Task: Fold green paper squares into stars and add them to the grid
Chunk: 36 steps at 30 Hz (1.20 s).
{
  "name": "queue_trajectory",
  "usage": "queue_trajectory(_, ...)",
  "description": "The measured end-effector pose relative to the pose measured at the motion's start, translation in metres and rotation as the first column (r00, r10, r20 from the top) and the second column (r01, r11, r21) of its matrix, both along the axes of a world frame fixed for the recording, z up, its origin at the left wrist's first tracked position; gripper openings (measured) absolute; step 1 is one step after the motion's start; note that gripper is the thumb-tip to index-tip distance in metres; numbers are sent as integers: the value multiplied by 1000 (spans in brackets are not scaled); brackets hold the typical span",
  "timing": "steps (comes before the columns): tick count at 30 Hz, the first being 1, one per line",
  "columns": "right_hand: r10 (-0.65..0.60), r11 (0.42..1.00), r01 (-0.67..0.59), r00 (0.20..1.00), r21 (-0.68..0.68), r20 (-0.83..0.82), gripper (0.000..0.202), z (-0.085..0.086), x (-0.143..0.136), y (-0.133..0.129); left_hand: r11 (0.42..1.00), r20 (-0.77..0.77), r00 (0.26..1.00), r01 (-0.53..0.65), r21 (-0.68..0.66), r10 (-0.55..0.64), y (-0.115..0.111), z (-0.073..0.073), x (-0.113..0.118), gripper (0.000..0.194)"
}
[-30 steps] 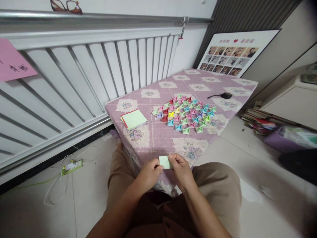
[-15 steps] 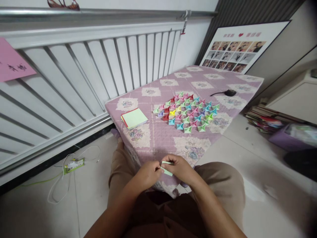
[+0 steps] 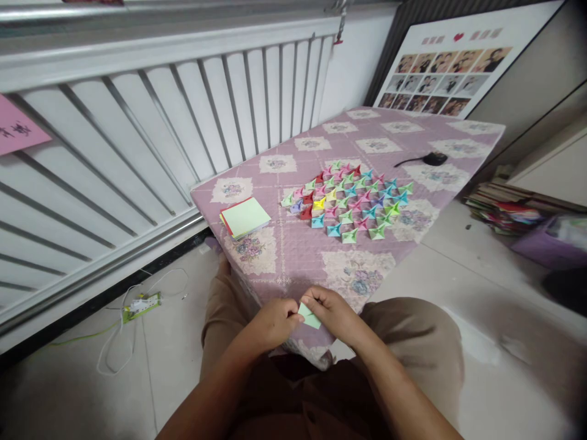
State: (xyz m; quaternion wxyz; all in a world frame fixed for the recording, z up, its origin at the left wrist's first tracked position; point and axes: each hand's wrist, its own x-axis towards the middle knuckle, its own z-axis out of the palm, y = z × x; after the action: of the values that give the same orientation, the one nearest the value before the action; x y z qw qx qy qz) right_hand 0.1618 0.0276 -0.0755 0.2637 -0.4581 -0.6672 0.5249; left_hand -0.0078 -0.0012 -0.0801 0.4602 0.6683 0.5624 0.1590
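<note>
Between my hands, over the near corner of the table, is a small folded piece of pale green paper. My left hand pinches its left edge between thumb and curled fingers. On its upper right side my right hand grips the same paper, the fingers bent over it. Farther up the cloth lies a stack of square paper sheets, pale green on top with red and yellow edges showing. To its right stand rows of small folded paper figures in green, pink, blue, red and yellow.
A floral purple tablecloth covers the table. Near its right side lies a black object with a cord. A white radiator runs along the left; a photo board leans behind. On the floor are a power strip and stacked papers.
The green paper shows a broader, more angular face than before. Both hands stay close together, with the fingers slightly shifted on it. The camera view has tilted a little.
</note>
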Motion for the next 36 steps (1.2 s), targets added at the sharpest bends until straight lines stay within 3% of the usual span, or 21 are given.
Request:
queue_trajectory(4, -59, 998, 59, 998, 10, -21, 33, -7, 2, 5, 999, 39, 999, -12, -41, 14, 5, 1, 6, 15)
queue_trajectory(12, -171, 968, 137, 973, -208, -154, 29, -12, 22, 13, 972, 103, 977, -169, -164, 187, 12, -17, 13, 16)
queue_trajectory(15, -242, 948, 196, 955, -249, -170, 34, -18, 27, 15, 966, 132, 968, -191, -173, 215, 15, -17, 17, 15)
queue_trajectory(22, -287, 949, 261, 946, -176, -148, 39, -29, 30, 23, 959, 157, 958, -209, -190, 240, 22, -10, 30, 13)
queue_trajectory(26, -303, 941, 259, 931, -216, -206, 32, -30, 37, 29, 926, 187, 918, -310, -216, 350, 26, -17, 40, 16)
queue_trajectory(30, -225, 963, 184, 951, -196, -211, 29, -32, 43, 28, 860, 294, 821, -398, -319, 489, 31, -27, 48, 16)
queue_trajectory(36, -297, 951, 277, 943, -138, -152, 35, -43, 43, 23, 846, 331, 791, -405, -347, 514, 34, -31, 56, 14)
